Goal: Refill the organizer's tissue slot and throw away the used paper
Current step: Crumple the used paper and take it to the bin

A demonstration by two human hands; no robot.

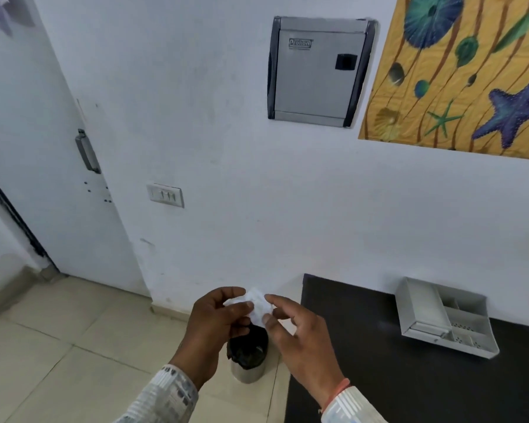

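A crumpled white paper [258, 305] is pinched between my left hand [214, 328] and my right hand [300, 340], both gripping it with fingertips. Directly below them on the floor stands a small steel bin [247, 372] lined with a dark bag, its mouth partly hidden by my left hand. The grey organizer [446, 319] sits on the black table [409, 389] to the right, against the wall; its large tissue slot holds a white stack, and smaller compartments lie beside it.
A white wall [257, 209] rises right behind the bin and table, with a switch plate [165, 195] and a metal panel box [316, 71]. A door [58, 178] stands at the left. Beige floor tiles [58, 346] spread to the left of the bin.
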